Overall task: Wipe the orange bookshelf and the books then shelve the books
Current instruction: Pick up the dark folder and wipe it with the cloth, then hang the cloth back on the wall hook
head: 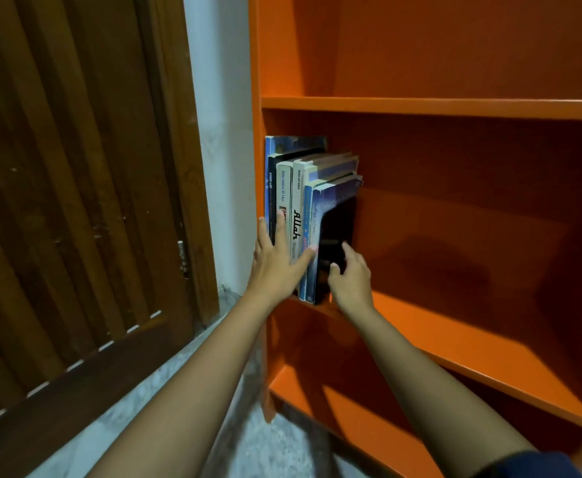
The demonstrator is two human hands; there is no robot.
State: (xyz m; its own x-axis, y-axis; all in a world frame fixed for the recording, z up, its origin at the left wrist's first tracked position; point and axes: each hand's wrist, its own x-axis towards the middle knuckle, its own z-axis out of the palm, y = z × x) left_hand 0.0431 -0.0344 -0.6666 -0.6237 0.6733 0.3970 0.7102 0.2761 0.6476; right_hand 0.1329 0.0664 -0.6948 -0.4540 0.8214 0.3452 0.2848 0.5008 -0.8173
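Note:
An orange bookshelf (455,108) fills the right of the head view. Several books (298,201) stand upright at the left end of its middle shelf, spines facing me. My left hand (276,260) lies flat with straight fingers against the spines, pressing on them. A black bookend-like piece (338,225) stands against the rightmost book. My right hand (350,274) grips the lower part of this black piece, thumb and fingers curled on it.
The middle shelf board (472,339) stretches bare to the right of the books. The upper compartment (455,46) and the lower shelf (317,401) hold nothing visible. A dark wooden door (76,201) stands left, a white wall strip (220,132) between, grey floor (265,450) below.

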